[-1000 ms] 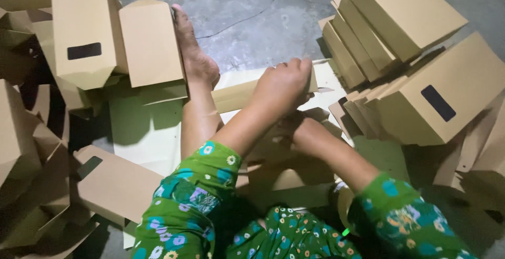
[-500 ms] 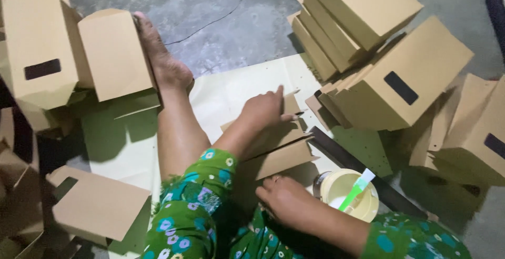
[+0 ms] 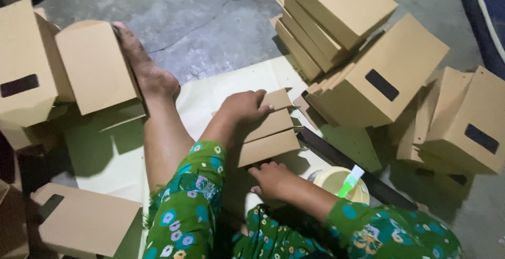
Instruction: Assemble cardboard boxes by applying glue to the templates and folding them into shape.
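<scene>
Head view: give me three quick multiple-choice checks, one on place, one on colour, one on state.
1. Where is the left hand?
A on the fanned cardboard flaps
B on the yellow tub
C on the bare foot

2. What colour is the stick in the yellow tub?
A red
B green and white
C black

3. What is the right hand doing?
A gripping the stick
B lifting a box
C resting low by the nearest flap, fingers curled

Answers: A, its palm presses the flaps; B, the stick shows those colours; C, it holds nothing visible.

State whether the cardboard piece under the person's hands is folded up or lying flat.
Lying flat: the cardboard piece is spread on the pale sheet, pressed by the left hand.
</scene>
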